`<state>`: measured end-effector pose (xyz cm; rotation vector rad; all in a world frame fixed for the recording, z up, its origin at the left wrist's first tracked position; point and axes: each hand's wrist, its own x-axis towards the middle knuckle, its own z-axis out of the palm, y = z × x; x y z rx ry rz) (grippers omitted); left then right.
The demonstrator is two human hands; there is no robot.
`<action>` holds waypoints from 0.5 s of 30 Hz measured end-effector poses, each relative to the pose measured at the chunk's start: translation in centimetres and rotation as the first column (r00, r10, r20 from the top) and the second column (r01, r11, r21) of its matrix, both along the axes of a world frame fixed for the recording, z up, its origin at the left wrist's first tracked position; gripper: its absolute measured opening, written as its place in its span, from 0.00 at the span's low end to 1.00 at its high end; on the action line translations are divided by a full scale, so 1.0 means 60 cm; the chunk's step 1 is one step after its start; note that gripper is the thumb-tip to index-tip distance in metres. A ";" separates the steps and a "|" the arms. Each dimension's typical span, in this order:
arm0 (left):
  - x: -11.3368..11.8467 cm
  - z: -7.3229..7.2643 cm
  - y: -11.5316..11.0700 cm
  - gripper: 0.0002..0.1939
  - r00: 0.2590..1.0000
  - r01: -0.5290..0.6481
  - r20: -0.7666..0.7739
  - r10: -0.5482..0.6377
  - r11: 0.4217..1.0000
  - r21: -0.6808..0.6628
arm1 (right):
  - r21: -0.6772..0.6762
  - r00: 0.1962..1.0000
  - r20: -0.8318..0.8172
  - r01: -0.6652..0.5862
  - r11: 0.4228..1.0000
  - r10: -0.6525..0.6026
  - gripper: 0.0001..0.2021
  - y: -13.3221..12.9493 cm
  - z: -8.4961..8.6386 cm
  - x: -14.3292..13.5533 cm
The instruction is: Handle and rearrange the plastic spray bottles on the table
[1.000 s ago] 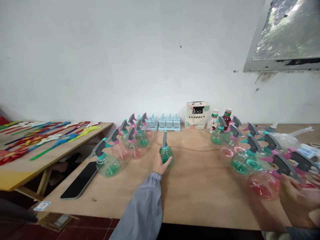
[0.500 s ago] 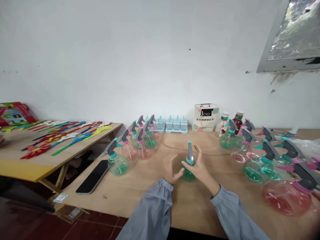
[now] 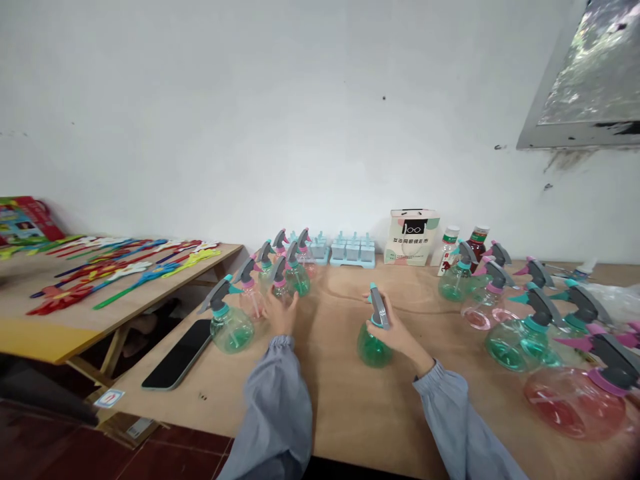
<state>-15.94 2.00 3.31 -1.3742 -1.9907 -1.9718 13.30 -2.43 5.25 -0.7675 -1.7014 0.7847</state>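
A green spray bottle [image 3: 374, 352] with a grey trigger head stands upright on the table in front of me. My right hand [image 3: 393, 328] is closed round its neck from the right. To the left, my left hand [image 3: 281, 317] has its fingers and thumb around a pink spray bottle [image 3: 281, 288], whose lower part the hand hides. Close about it stand more spray bottles, among them a pink one [image 3: 251, 301] and two green ones [image 3: 299, 279]. Nearer me on the left is another green spray bottle [image 3: 231, 328].
A phone [image 3: 179, 355] lies at the table's left. Light-blue ice-pop moulds [image 3: 353, 252], a paper bag [image 3: 412, 239] and two capped bottles [image 3: 449, 248] stand along the wall. Several spray bottles [image 3: 575, 400] crowd the right side. Colourful hand-shaped sticks [image 3: 150, 277] cover the table at left.
My left hand has moved left from beside the green spray bottle to the pink spray bottle. My right hand has closed further round the green one, which tilts slightly less toward me.
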 end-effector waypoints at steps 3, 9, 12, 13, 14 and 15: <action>0.027 -0.009 -0.011 0.36 0.990 -0.131 -0.074 0.122 0.983 -0.128 | -0.006 0.995 -0.081 0.060 0.998 -0.060 0.26 0.004 -0.001 0.009; 0.095 -0.044 -0.041 0.35 0.984 -0.080 -0.164 0.062 0.991 -0.107 | -0.258 0.920 -0.373 0.023 0.966 -0.121 0.19 0.009 -0.008 0.036; 0.110 -0.063 -0.041 0.33 0.986 0.126 -0.114 -0.123 0.992 0.016 | -0.343 0.874 -0.482 -0.128 0.931 -0.057 0.22 0.002 -0.003 0.039; 0.111 -0.067 -0.040 0.32 0.979 0.187 -0.093 -0.183 0.981 0.043 | -0.345 0.864 -0.504 -0.176 0.922 -0.024 0.23 0.000 -0.001 0.038; 0.110 -0.070 -0.038 0.32 0.971 0.235 -0.070 -0.230 0.970 0.063 | -0.341 0.854 -0.521 -0.217 0.915 0.008 0.23 -0.003 0.001 0.037; 0.109 -0.071 -0.036 0.33 0.963 0.267 -0.049 -0.264 0.961 0.074 | -0.332 0.845 -0.533 -0.251 0.909 0.038 0.23 -0.005 0.003 0.036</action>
